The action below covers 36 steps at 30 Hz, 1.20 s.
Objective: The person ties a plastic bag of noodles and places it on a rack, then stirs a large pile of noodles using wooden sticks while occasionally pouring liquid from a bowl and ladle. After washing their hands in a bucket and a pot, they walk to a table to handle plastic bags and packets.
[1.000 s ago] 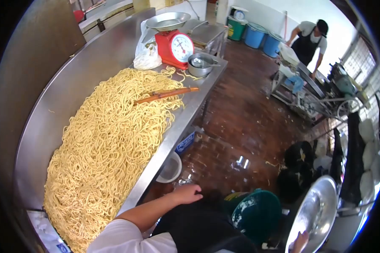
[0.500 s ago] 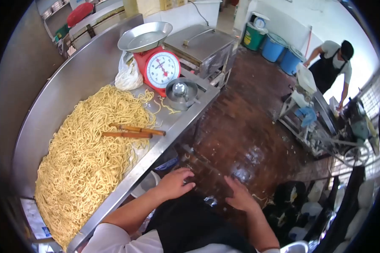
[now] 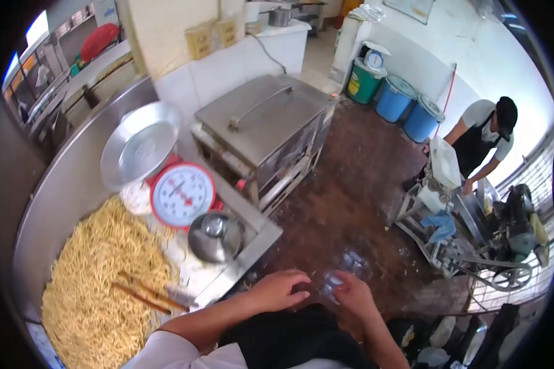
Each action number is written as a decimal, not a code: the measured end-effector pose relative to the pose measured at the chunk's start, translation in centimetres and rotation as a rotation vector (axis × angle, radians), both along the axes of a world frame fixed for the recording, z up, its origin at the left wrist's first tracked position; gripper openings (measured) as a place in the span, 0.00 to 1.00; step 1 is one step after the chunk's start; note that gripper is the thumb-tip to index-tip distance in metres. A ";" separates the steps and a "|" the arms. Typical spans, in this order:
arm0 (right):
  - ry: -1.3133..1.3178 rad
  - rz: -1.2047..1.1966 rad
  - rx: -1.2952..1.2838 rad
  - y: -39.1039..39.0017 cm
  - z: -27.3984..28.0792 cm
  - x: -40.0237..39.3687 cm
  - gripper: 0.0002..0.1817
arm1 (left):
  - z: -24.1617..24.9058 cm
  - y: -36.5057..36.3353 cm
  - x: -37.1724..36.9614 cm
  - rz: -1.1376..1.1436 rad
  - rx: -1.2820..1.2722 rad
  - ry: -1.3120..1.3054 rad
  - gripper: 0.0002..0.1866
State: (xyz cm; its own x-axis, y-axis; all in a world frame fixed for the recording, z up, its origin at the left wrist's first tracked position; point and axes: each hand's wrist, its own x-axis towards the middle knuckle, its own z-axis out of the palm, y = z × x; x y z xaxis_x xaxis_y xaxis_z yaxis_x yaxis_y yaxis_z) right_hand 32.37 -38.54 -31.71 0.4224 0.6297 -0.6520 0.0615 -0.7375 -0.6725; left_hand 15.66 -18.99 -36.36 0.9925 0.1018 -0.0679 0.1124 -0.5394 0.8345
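Observation:
My left hand (image 3: 281, 290) hovers in front of my black apron, fingers apart and holding nothing. Beside it, my right hand (image 3: 352, 294) is also open and bare, with the brown floor beneath. To my left, a large heap of yellow noodles (image 3: 92, 283) fills a metal table (image 3: 212, 286). Two wooden sticks (image 3: 151, 295) lie on the noodles. At the table's far end stands a red dial scale (image 3: 183, 195) with a round metal pan (image 3: 143, 146) on top. A metal bowl (image 3: 209, 249) with a shiny round piece inside sits close to the scale.
Beyond the table stands a lidded steel box (image 3: 261, 123) on a frame. Along the far wall are a green bin (image 3: 364, 85) and two blue bins (image 3: 395, 101). At right, a person (image 3: 483, 138) in a dark apron works at a machine with a wheel (image 3: 508, 277).
My view has moved forward, so the scale and steel box appear nearer. Both hands stay raised and free. The person at right has lowered an arm toward the machine's trough.

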 end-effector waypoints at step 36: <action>-0.182 0.029 0.417 47.2 -6.1 91.5 0.46 | 0.3 47.1 87.4 0.377 -0.137 -0.175 0.17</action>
